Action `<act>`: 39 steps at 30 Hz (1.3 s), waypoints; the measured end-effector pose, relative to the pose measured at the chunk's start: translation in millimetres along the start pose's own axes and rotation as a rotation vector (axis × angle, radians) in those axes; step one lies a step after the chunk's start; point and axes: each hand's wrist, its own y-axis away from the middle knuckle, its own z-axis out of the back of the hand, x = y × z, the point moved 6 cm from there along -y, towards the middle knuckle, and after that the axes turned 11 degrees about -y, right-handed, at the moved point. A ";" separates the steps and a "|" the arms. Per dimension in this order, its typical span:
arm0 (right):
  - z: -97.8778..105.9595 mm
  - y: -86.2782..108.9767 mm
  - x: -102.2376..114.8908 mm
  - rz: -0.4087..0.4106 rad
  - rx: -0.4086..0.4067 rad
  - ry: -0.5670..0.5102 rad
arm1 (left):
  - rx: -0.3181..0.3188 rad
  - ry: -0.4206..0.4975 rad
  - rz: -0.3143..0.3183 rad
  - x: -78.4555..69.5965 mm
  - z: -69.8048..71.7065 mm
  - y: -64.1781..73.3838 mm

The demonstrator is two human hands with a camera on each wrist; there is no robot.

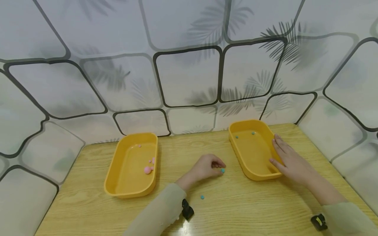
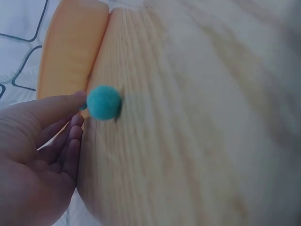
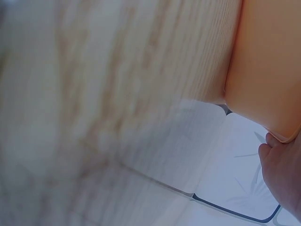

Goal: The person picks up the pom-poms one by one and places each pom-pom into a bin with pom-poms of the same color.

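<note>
My left hand (image 1: 206,167) is low over the table between two yellow trays, thumb and forefinger pinching a small teal pom-pom (image 1: 222,170). In the left wrist view, only a sliver of it shows at the fingertips of the left hand (image 2: 42,146). A second teal pom-pom (image 1: 202,197) lies on the wood nearer me; it looks large in the left wrist view. My right hand (image 1: 295,165) rests with straight fingers on the right rim of the right tray (image 1: 240,155). Two teal pom-poms (image 1: 253,133) sit at that tray's far end.
Left of my left hand stands the other yellow tray (image 1: 110,183), with several pink pom-poms (image 1: 147,170) of different sizes inside, mostly along its right wall. A patterned wall covering (image 1: 189,82) rises behind the wooden table (image 1: 236,209) and along both sides.
</note>
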 end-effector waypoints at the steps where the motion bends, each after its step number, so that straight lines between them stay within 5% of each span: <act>1: -0.1 0.1 -0.1 0.000 0.000 -0.001 | -0.001 -0.018 -0.006 -0.1 -0.4 -0.2; 10: 0.2 -0.1 0.0 -0.002 -0.003 0.002 | -0.024 -0.114 -0.025 -4.3 -0.9 0.1; 22: -0.5 0.2 -2.9 -0.003 -0.017 0.011 | -0.034 -0.130 0.001 -7.6 -0.5 2.2; 33: -1.7 -0.7 -3.0 0.011 -0.006 0.011 | -0.084 0.023 0.071 -2.3 3.0 0.8; 39: -1.9 -0.8 -3.1 0.018 -0.015 0.018 | -0.104 0.034 0.110 -1.6 5.8 -2.8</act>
